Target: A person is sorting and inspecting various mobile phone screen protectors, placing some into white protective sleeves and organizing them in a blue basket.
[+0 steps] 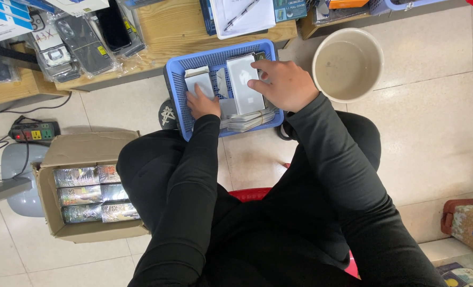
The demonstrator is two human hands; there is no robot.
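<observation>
The person sits over a blue plastic basket (175,79) that rests on the tiled floor (433,133) just ahead of the knees, and both hands are inside it. The right hand (287,85) is on a flat white box (245,85) that stands nearly on edge in the middle of the basket; thumb and fingers curl around its upper right side, so this hand is grasping the box. The box's long axis runs away from the person, tilted slightly to the left, and its broad white face, with a faint grey mark on it, is turned up to the camera. The left hand (202,103) lies lower and to the left, its fingers pressed against the bottom of a second, smaller white box (199,79); whether it grips that box or only steadies it cannot be told. The two boxes stand side by side, close but apart, with thin pale cards between them. Under the right wrist, a stack of flat packets (249,121) lies at the near edge of the basket. The right hand is the nearer one to the larger box.

Left of the person, an open cardboard carton (50,212) holds shiny wrapped packs; an empty beige bucket (348,64) stands to the right of the basket.
</observation>
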